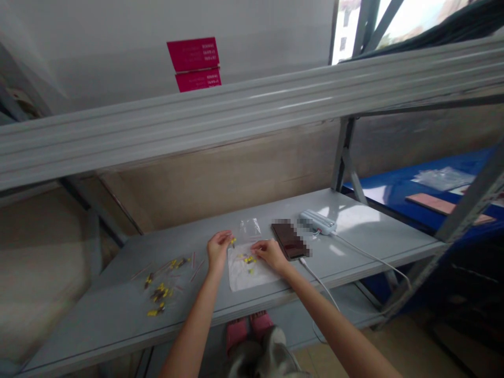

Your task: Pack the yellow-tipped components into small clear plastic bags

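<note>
My left hand (218,248) is raised over the left edge of a white sheet (244,279), its fingertips pinched on a small yellow piece (233,240) whose exact kind is too small to tell. On the sheet lie several more small yellow pieces (249,259). My right hand (272,254) reaches in from the right, thumb and fingers close together beside those pieces; whether anything is between the fingertips is hidden. A clear plastic bag (250,228) lies just behind the sheet. Farther left, loose yellow and dark small parts (161,292) are scattered with thin clear plastic strips (197,271).
Right of the sheet lie a dark phone (289,239) and a pale power bank (319,221), with white cables (370,251) running over the shelf's front edge. A grey shelf beam (252,110) crosses above. Beyond the right post is a blue surface (386,184) with plastic bags.
</note>
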`<control>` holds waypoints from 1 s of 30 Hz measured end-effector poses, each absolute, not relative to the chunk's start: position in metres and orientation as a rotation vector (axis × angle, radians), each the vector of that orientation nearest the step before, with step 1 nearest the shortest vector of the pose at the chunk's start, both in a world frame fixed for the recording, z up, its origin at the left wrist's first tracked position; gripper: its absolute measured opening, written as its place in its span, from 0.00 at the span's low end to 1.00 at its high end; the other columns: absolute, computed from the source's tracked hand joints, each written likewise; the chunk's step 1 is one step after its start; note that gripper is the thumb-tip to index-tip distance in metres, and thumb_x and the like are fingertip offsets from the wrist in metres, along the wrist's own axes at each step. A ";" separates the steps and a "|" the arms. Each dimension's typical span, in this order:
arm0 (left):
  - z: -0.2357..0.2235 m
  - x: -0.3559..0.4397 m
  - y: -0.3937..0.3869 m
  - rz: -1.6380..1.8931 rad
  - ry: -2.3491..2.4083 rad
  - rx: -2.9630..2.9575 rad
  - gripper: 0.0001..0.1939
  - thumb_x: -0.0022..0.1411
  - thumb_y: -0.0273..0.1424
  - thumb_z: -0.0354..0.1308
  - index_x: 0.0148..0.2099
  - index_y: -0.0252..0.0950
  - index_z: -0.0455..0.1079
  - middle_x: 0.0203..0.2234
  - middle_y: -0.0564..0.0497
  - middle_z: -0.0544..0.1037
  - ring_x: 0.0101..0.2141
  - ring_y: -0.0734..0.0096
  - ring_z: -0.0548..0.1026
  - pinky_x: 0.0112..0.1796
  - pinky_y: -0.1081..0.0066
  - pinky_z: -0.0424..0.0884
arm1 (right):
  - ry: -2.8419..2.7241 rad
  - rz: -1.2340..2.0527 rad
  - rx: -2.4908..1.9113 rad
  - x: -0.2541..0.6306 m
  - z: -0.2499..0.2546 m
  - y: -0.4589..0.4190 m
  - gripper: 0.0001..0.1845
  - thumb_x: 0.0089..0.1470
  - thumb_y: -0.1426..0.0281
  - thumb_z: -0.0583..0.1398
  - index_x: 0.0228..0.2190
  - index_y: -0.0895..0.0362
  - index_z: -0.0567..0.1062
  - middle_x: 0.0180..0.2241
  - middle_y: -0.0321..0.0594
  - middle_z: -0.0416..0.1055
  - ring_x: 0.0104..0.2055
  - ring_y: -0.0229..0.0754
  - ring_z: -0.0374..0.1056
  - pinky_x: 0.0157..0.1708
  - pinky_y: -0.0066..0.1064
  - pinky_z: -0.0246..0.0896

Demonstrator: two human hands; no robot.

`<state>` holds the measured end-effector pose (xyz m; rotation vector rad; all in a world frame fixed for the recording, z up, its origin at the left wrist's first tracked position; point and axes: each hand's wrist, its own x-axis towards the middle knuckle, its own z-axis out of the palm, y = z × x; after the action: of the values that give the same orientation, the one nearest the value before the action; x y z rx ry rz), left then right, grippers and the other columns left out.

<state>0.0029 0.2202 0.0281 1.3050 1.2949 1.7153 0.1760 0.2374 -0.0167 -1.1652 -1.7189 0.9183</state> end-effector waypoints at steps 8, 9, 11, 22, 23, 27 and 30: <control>0.030 0.004 0.206 1.645 1.474 1.467 0.19 0.49 0.39 0.59 0.40 0.31 0.70 0.36 0.41 0.76 0.37 0.63 0.74 0.40 0.63 0.68 | -1.782 0.829 -1.193 0.179 -0.013 0.233 0.07 0.43 0.76 0.59 0.25 0.61 0.77 0.25 0.43 0.75 0.25 0.37 0.67 0.24 0.24 0.57; 0.029 0.005 0.195 1.693 1.580 1.528 0.22 0.50 0.40 0.58 0.45 0.32 0.67 0.40 0.40 0.74 0.40 0.62 0.73 0.42 0.61 0.67 | -1.782 0.817 -1.205 0.179 -0.013 0.232 0.07 0.43 0.76 0.59 0.25 0.61 0.77 0.25 0.43 0.75 0.25 0.37 0.67 0.25 0.24 0.57; 0.027 0.012 0.162 1.832 1.841 1.721 0.27 0.54 0.41 0.55 0.54 0.36 0.60 0.48 0.40 0.68 0.47 0.59 0.67 0.47 0.57 0.63 | -1.790 0.797 -1.207 0.179 -0.012 0.232 0.07 0.43 0.76 0.59 0.25 0.61 0.77 0.26 0.43 0.75 0.26 0.38 0.68 0.26 0.25 0.57; 0.000 0.035 0.119 1.374 1.999 2.185 0.22 0.62 0.34 0.46 0.57 0.35 0.54 0.53 0.40 0.63 0.54 0.60 0.60 0.52 0.56 0.58 | -1.828 0.785 -1.153 0.180 -0.015 0.233 0.07 0.46 0.72 0.59 0.28 0.59 0.77 0.27 0.40 0.75 0.28 0.36 0.66 0.28 0.25 0.56; 0.000 0.025 0.134 1.442 2.038 2.049 0.25 0.59 0.35 0.50 0.57 0.32 0.55 0.52 0.38 0.64 0.53 0.58 0.62 0.51 0.55 0.58 | -1.829 0.791 -1.139 0.180 -0.016 0.233 0.07 0.46 0.72 0.58 0.28 0.59 0.77 0.27 0.40 0.75 0.27 0.36 0.66 0.27 0.25 0.55; -0.001 -0.006 0.180 1.277 1.819 1.777 0.16 0.52 0.33 0.57 0.44 0.32 0.69 0.38 0.43 0.76 0.37 0.63 0.73 0.41 0.62 0.67 | -1.849 0.817 -1.103 0.181 -0.018 0.233 0.07 0.46 0.70 0.59 0.27 0.59 0.77 0.26 0.39 0.74 0.26 0.35 0.65 0.26 0.25 0.54; -0.003 -0.012 0.191 1.224 1.657 1.723 0.08 0.49 0.32 0.58 0.32 0.33 0.73 0.29 0.46 0.78 0.30 0.68 0.73 0.35 0.69 0.68 | -1.841 0.818 -1.114 0.181 -0.019 0.234 0.07 0.46 0.70 0.59 0.28 0.59 0.77 0.26 0.38 0.74 0.25 0.35 0.64 0.25 0.24 0.53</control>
<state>-0.0119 0.1911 -0.0032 1.7225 1.6571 1.2242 0.1811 0.2342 -0.0191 -1.1144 -1.8412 0.8183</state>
